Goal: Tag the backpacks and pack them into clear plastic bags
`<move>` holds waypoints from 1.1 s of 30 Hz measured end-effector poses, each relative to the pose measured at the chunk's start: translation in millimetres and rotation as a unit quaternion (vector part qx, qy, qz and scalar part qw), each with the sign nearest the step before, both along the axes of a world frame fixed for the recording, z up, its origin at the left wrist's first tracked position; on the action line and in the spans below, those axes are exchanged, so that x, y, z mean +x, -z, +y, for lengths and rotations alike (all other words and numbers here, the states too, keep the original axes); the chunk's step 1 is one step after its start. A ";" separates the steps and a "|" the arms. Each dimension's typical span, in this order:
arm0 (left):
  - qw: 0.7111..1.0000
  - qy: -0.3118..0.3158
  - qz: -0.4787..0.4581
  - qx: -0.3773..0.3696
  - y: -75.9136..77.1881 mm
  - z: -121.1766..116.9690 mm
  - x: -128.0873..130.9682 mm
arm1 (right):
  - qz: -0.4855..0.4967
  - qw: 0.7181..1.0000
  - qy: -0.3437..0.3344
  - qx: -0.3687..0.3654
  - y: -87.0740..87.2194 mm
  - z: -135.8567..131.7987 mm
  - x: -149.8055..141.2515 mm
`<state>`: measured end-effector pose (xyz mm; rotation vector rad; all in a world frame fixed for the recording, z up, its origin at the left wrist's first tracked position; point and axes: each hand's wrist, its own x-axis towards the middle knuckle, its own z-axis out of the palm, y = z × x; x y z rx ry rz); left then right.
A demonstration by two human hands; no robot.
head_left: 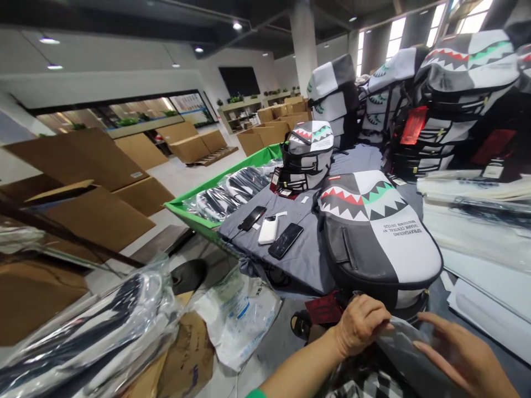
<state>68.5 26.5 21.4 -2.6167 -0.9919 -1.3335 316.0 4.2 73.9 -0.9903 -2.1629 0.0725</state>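
Observation:
My left hand is closed, its fingers gripping the edge of a clear plastic bag. On the other side of the bag, my right hand has the film between its thumb and fingers, loosely curled. Just beyond both hands a black, grey and white backpack with a shark-mouth print lies on the cloth-covered table. A dark red tag hangs by its near edge, beside my left wrist. Below the hands, a black-and-white checked fabric shows partly.
Stacked backpacks stand at the back right, above flat plastic bags. Phones and a white device lie on the table. Left are a green-lined bin of wrapped bags, cartons and a wrapped backpack.

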 end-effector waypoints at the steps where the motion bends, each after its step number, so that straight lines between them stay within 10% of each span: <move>1: 1.000 0.010 -0.015 0.009 -1.1 -0.8 -2.1 | 0.025 0.998 0.015 -0.055 -0.7 -1.6 10.1; 7: 0.990 0.057 -0.100 0.086 -17.4 -8.0 -11.5 | 0.135 0.948 0.088 -0.273 -12.7 14.7 35.4; 15: 0.996 -0.033 0.010 0.085 -25.4 -17.3 -7.2 | 0.218 0.952 0.116 -0.179 0.2 66.9 0.6; 21: 0.997 -0.068 0.010 0.047 -27.0 -21.7 -2.5 | 0.212 0.932 0.286 0.071 13.8 30.6 3.3; 26: 0.998 -0.069 0.005 0.015 -27.0 -24.7 -5.9 | 0.019 0.977 0.133 0.165 21.1 8.7 -13.3; 33: 0.995 -0.083 0.053 0.026 -34.1 -27.9 -16.8 | -0.066 0.967 -0.007 0.246 14.1 39.7 -10.3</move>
